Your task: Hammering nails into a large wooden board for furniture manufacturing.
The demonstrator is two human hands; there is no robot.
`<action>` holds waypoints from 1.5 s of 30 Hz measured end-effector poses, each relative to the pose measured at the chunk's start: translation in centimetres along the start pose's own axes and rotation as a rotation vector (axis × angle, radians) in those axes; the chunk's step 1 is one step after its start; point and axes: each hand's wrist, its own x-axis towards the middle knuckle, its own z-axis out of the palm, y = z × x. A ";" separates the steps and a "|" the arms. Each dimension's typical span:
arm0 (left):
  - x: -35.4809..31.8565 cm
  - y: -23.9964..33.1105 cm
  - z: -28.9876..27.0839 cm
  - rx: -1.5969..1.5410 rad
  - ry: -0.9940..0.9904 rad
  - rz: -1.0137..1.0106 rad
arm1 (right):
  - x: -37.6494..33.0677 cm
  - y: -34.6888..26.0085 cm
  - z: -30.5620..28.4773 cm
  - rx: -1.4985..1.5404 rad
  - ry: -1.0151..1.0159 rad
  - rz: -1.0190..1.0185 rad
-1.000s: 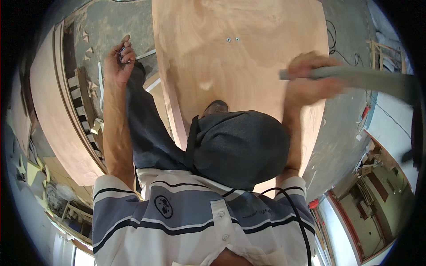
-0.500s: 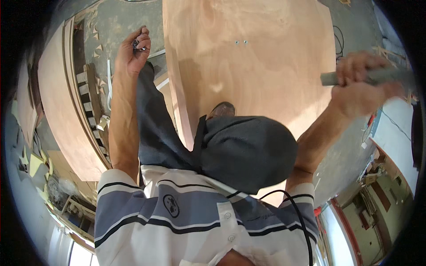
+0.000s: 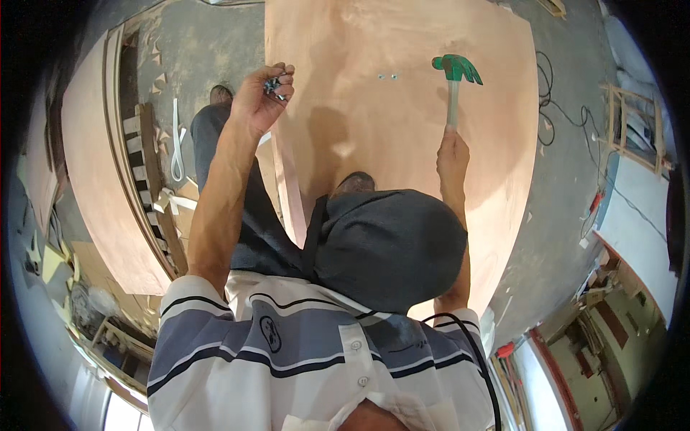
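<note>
My right hand [image 3: 452, 159] grips the pale handle of a claw hammer [image 3: 453, 70]. Its green head is raised over a large plywood board [image 3: 402, 136], claw pointing right. Small shiny metal fasteners [image 3: 272, 87] are bunched in the curled fingers of my left hand [image 3: 264, 97], near the board's left edge. Their exact kind is hard to make out. Two small metal pieces [image 3: 387, 77] sit side by side in the board's face, between my hands. One of my shoes [image 3: 356, 182] shows at the board, partly hidden by my dark-clothed knee.
More plywood sheets [image 3: 108, 165] lie stacked at the left, beside a slatted wooden pallet [image 3: 149, 154]. Wood scraps and a white strip [image 3: 177, 144] are on the floor. Black cables [image 3: 548, 100] run along the right, near a small wooden frame [image 3: 635, 129].
My right hand has swung in from the far right with the hammer, now over the board. My left hand has moved right, to the board's edge, still holding the fasteners.
</note>
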 end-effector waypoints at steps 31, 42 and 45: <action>25.0 -0.2 7.6 -0.021 -0.261 -0.426 | 15.9 -1.2 7.6 -0.206 0.186 0.026; 28.4 0.3 10.9 0.450 -0.162 -0.227 | 17.2 -0.4 6.9 -0.052 0.234 -0.038; 29.6 0.1 12.4 0.618 -0.196 -0.100 | 17.0 -0.4 6.1 -0.046 0.146 0.072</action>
